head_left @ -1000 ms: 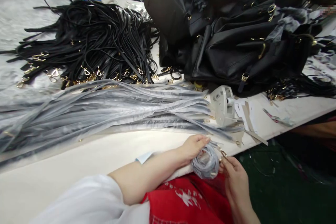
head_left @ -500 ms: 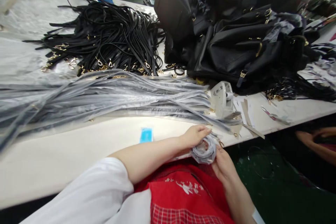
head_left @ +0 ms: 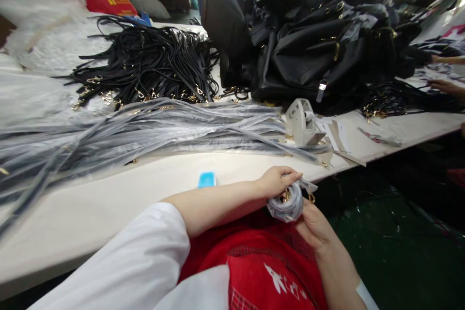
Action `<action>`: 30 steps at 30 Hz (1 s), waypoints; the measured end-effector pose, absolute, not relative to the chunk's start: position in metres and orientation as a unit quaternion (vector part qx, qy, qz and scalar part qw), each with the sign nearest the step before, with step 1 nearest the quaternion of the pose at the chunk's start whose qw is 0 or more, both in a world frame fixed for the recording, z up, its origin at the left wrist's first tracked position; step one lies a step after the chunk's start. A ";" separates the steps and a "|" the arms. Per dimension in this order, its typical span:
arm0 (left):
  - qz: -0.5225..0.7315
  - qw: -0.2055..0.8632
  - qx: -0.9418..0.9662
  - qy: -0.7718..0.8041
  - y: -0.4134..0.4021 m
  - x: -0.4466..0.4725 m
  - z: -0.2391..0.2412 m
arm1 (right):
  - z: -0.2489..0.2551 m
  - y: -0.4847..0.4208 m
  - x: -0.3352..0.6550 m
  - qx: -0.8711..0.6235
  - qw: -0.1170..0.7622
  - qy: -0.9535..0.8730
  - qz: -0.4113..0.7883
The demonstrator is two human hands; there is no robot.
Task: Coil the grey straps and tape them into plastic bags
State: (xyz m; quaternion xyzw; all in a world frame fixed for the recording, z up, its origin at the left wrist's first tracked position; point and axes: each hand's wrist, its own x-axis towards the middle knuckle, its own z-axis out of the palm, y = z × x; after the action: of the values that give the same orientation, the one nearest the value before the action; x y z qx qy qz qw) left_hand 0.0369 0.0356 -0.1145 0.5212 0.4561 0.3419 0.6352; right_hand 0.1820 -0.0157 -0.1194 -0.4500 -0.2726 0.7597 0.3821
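Note:
A strap [head_left: 289, 209] in a clear plastic sleeve is wound into a round coil just off the table's front edge, above the red apron. From the left, my left hand [head_left: 276, 181] closes on the coil's upper side, thumb and fingers at its rim. My right hand [head_left: 313, 223] grips the coil's lower right side, its fingertips partly hidden. One gold clasp shows inside the coil, and another hangs by the loose strap end at the right. Many more sleeved straps [head_left: 189, 128] lie lengthwise on the table behind my hands.
Loose black straps with gold clasps [head_left: 152, 58] are heaped at the back left. Black handbags [head_left: 305, 53] are piled behind a white tape dispenser [head_left: 301, 121]. A small blue-and-white item [head_left: 207, 179], scissors [head_left: 378, 138] and card strips lie on the white table [head_left: 109, 198]. Another person's hands show at far right.
My view has shifted, and the coil sits slightly more to the right in it. The clasp inside the coil and the strap end now show more clearly. Both hands keep holding it.

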 end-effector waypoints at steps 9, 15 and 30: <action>0.354 0.601 0.554 0.455 0.028 0.045 -0.111 | -0.119 -0.051 0.189 -0.420 0.452 -0.243 0.749; 0.409 0.555 0.530 0.494 0.036 0.045 -0.116 | -0.110 -0.060 0.183 -0.394 0.486 -0.270 0.732; 0.373 0.521 0.567 0.518 0.041 0.039 -0.117 | -0.090 -0.031 0.200 -0.599 0.358 -0.472 0.538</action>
State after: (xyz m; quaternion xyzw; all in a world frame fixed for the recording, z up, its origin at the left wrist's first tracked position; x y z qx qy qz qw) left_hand 0.0394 0.0410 -0.1174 0.5668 0.5183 0.3731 0.5205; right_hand 0.2005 -0.0310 -0.0904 -0.5995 -0.4719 0.5382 0.3580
